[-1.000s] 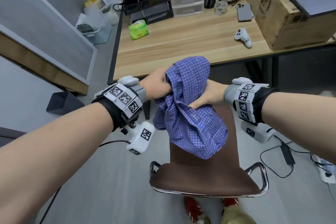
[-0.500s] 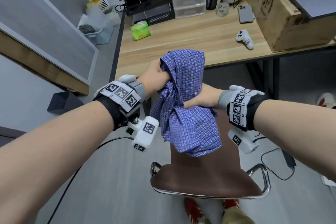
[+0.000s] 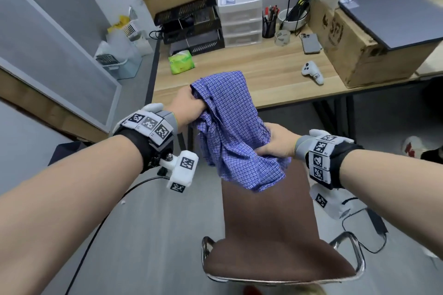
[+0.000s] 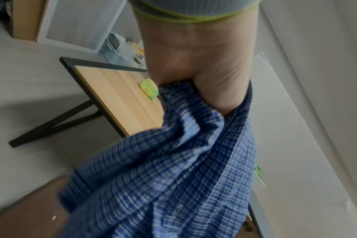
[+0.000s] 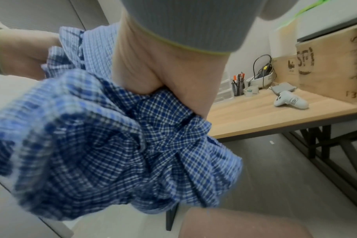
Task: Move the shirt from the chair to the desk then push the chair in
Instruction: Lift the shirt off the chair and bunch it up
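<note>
1. Shirt (image 3: 235,132) is off the chair (image 3: 268,235), bunched in the fists of both the left hand (image 3: 189,108) and right hand (image 3: 278,142), near the desk (image 3: 251,72) edge.
2. Left: set it down, push chair in (untouched).

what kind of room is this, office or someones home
Most likely a small office or workroom: a wooden desk carries stacked black paper trays, a pen holder and a closed laptop on a cardboard box. A home study can't be ruled out.
</note>
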A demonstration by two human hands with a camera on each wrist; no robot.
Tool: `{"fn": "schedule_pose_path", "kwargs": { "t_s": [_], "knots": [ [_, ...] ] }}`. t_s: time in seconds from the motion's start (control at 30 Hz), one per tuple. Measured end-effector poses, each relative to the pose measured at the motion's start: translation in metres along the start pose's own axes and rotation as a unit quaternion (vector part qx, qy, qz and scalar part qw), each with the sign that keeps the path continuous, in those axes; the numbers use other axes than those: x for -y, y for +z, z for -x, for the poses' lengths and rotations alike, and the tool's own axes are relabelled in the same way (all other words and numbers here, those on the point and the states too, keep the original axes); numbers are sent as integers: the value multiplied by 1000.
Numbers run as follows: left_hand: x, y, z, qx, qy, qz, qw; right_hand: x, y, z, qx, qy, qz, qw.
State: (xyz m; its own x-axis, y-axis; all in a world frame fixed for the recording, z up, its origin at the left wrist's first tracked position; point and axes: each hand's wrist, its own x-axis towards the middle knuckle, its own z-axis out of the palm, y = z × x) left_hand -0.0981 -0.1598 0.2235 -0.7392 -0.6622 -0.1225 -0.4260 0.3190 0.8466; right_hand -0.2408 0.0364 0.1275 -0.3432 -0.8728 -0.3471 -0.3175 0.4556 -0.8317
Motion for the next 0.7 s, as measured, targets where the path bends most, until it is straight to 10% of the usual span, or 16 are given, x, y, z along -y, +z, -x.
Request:
{"fn": "schedule_pose_path", "kwargs": {
  "t_s": [0.33, 0.57, 0.7],
  "knots": [
    [17, -4, -64, 136, 53, -157, 977, 27, -101, -62, -64, 30, 197, 978],
    [20, 16, -183, -31, 86, -185, 979, 45, -166, -163, -111, -5, 379, 919],
    [32, 38, -248, -71, 91, -335, 935, 27, -184, -225, -171, -40, 476, 862]
  ]
}}
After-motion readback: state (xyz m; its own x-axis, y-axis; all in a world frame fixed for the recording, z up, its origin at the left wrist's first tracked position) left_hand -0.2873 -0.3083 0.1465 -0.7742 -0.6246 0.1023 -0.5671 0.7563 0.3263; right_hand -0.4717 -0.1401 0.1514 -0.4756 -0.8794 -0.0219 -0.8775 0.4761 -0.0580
